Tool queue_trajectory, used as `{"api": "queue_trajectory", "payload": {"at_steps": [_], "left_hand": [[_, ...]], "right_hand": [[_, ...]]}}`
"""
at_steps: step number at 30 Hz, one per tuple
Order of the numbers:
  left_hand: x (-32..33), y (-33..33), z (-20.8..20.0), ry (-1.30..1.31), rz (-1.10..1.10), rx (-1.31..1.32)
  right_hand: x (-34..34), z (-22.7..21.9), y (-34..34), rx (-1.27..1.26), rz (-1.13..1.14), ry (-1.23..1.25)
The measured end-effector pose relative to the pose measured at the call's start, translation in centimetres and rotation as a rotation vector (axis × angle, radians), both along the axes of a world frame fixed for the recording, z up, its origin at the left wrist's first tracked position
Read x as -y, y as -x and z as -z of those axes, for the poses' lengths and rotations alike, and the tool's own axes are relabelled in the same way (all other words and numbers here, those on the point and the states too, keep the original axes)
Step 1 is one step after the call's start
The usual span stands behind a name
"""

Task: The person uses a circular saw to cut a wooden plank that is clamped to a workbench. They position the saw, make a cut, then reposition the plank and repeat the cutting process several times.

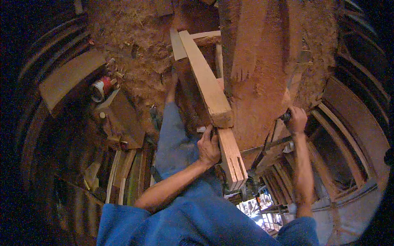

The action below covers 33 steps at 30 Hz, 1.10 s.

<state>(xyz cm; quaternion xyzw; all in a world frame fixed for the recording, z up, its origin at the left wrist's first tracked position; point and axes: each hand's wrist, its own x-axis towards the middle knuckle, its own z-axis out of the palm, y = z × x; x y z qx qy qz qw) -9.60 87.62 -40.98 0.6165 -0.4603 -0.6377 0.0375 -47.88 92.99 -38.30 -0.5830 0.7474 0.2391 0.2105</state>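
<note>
Post [230,151] seemed to want steadying: left hand [209,148] half-curled against it, hold unclear; right hand [298,121], right of it, clenched dark handle [286,116].

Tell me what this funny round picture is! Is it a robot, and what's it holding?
No robot: those are a person's own bare hands. The camera sits on the person's head and looks down; its wide lens bends straight edges near the rim. The left hand is at the side of a slotted piece of wood. The right hand has its grip closed around a dark thing, too hidden to name. A long pale beam lies beside a broad, dusty-looking brown surface.
</note>
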Motion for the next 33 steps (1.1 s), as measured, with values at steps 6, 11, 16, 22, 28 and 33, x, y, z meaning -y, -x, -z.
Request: {"api": "queue_trajectory", "payload": {"at_steps": [6, 11, 16, 22, 28, 33], "left_hand": [[0.5, -0.5, -0.2, 0.012, 0.061, 0.038], [1.6, -0.8, -0.4, 0.122, 0.058, -0.035], [2.3, -1.2, -0.5, 0.077, 0.065, -0.021], [2.7, -0.9, -0.2, 0.089, 0.083, 0.011], [3.0, -0.8, 0.1, 0.163, 0.145, -0.002], [3.0, -1.2, 0.0, 0.112, 0.135, -0.032]], "right_hand": [[0.8, -0.9, 0.8, 0.076, -0.035, -0.087], [6.2, 0.2, 3.7, 0.324, -0.072, -0.773], [4.1, 0.2, 2.0, 0.05, -0.02, -0.788], [1.7, -0.1, -1.9, -0.084, -0.139, 0.245], [6.5, -2.5, 0.6, 0.177, -0.035, -0.517], [4.6, -2.4, -1.1, 0.019, -0.024, -0.392]]}}
